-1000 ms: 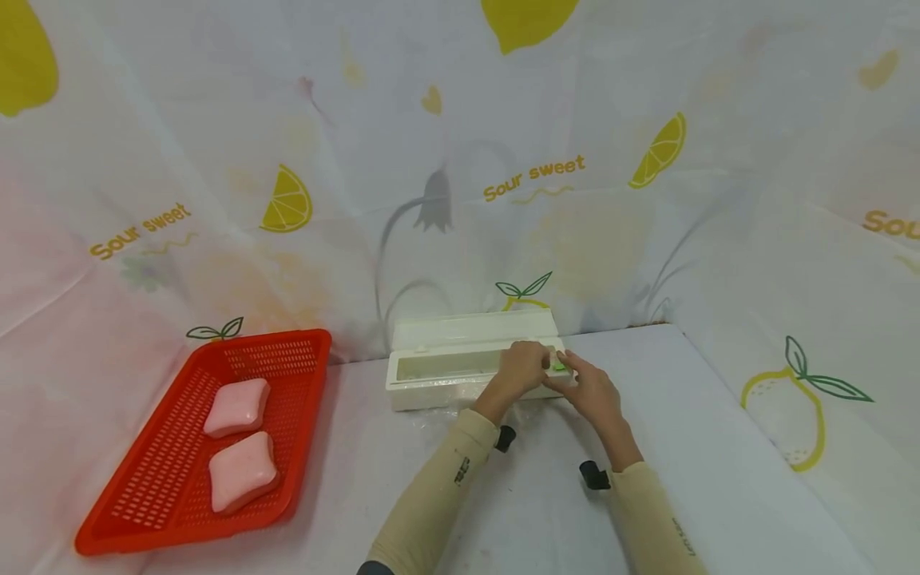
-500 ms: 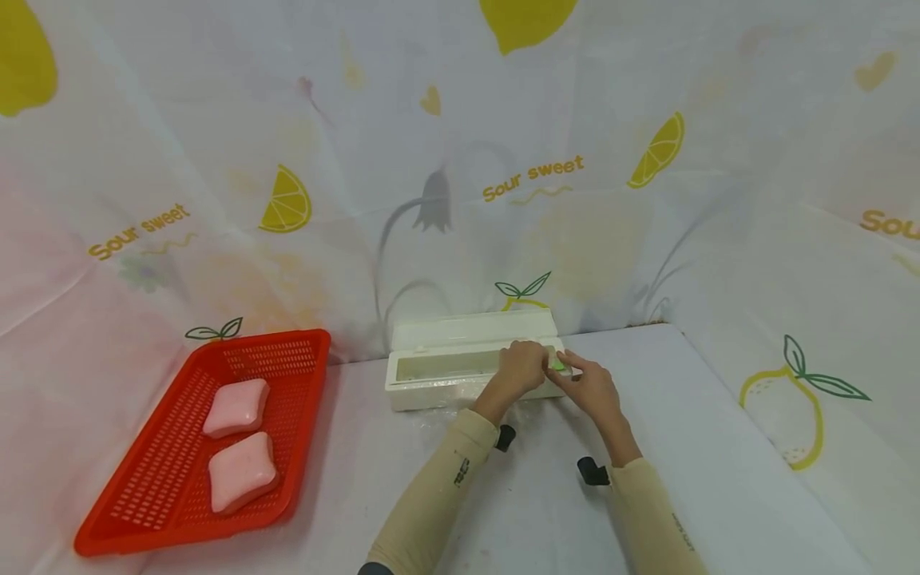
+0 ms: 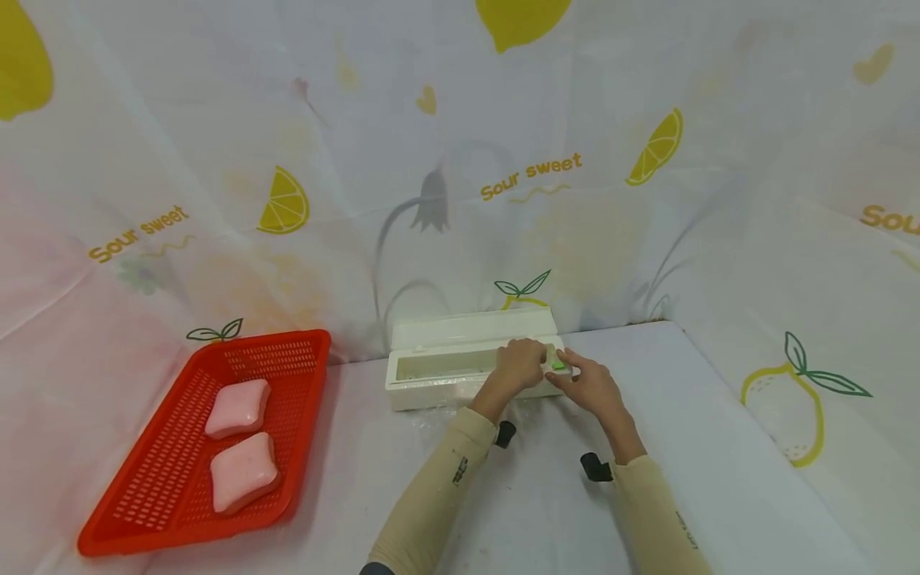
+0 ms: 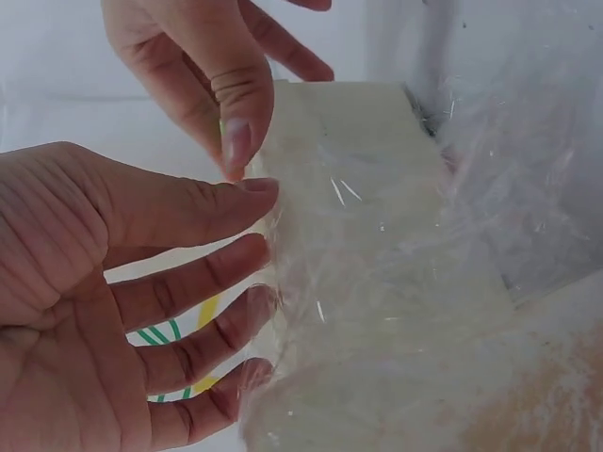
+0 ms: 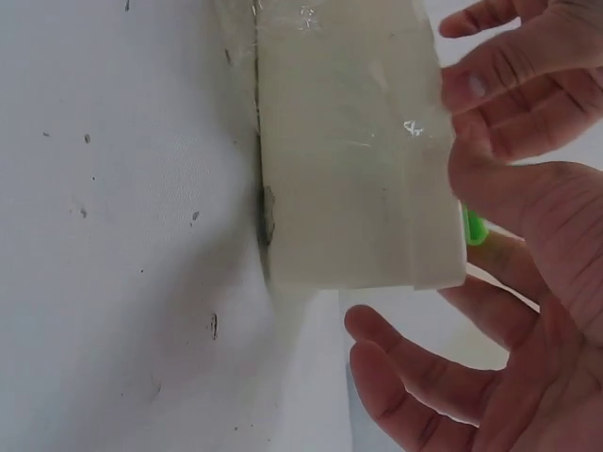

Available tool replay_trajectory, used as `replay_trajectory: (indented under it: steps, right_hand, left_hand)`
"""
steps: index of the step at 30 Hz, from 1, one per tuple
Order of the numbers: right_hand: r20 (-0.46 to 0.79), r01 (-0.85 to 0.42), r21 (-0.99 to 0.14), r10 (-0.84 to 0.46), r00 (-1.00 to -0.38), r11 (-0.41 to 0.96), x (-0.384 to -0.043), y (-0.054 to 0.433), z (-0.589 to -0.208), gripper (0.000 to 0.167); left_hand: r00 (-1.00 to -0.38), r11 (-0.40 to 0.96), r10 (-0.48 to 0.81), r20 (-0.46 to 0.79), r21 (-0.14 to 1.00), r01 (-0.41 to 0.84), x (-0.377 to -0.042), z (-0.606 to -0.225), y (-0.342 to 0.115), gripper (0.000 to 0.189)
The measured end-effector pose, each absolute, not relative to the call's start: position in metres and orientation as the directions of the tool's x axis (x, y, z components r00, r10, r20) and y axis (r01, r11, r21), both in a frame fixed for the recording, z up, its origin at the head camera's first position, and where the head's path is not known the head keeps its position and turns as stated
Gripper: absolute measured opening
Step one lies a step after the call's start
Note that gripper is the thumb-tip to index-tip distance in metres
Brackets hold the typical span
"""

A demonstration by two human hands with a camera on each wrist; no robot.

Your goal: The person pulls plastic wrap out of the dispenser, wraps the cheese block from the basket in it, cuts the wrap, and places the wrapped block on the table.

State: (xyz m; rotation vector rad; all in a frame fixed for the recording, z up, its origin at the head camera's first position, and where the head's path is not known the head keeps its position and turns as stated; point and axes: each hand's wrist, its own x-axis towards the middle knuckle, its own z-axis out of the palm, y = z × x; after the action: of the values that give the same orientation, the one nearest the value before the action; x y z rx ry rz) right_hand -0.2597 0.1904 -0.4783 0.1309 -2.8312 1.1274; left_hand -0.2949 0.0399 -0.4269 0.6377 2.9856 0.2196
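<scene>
A long white cling film box [image 3: 431, 397] lies against the back wall with its lid [image 3: 474, 327] raised. Clear cling film [image 4: 377, 254] drapes over its front in the left wrist view. At the box's top edge, near its right end, my left hand [image 3: 519, 367] holds the film between thumb and curled fingers; the fingertips are partly hidden in the head view. My right hand [image 3: 595, 390] is at the right end, thumb and forefinger pinching a small green slide cutter [image 5: 476, 227]. Its other fingers reach past the box end.
A red perforated plastic basket [image 3: 316, 423] stands at the left, holding two pink pillow-shaped blocks [image 3: 237, 407]. A white cloth with lemon prints [image 3: 460, 263] hangs behind the white tabletop [image 3: 532, 511].
Both hands stay at the right end of the box. The right fingers shift slightly around the green cutter. Basket and box keep their places.
</scene>
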Motion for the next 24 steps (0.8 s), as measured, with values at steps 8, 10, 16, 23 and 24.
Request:
replay_trajectory:
  steps: [8, 10, 16, 23, 24]
  right_hand:
    - [0.145, -0.06, -0.653, 0.047, -0.988, 0.755, -0.262, 0.183, -0.485, 0.07]
    - [0.18, -0.068, -0.648, 0.066, -0.981, 0.758, -0.262, 0.181, -0.487, 0.067]
    - [0.264, -0.086, -0.627, 0.108, -0.958, 0.774, -0.259, 0.179, -0.49, 0.065]
    - [0.33, -0.12, -0.571, 0.092, -0.94, 0.812, -0.26, 0.18, -0.49, 0.065]
    - [0.337, -0.127, -0.571, 0.091, -0.937, 0.811, -0.26, 0.18, -0.491, 0.064]
  left_hand:
    - [-0.916, 0.908, 0.399, -0.042, 0.161, 0.388, -0.295, -0.425, 0.045, 0.022]
    - [-0.916, 0.905, 0.4, -0.035, 0.172, 0.389, -0.296, -0.425, 0.046, 0.021]
    - [-0.907, 0.887, 0.421, 0.006, 0.208, 0.413, -0.298, -0.428, 0.051, 0.019]
    - [-0.899, 0.87, 0.434, 0.056, 0.233, 0.434, -0.298, -0.435, 0.057, 0.019]
    - [-0.9, 0.872, 0.432, 0.062, 0.225, 0.435, -0.298, -0.436, 0.057, 0.018]
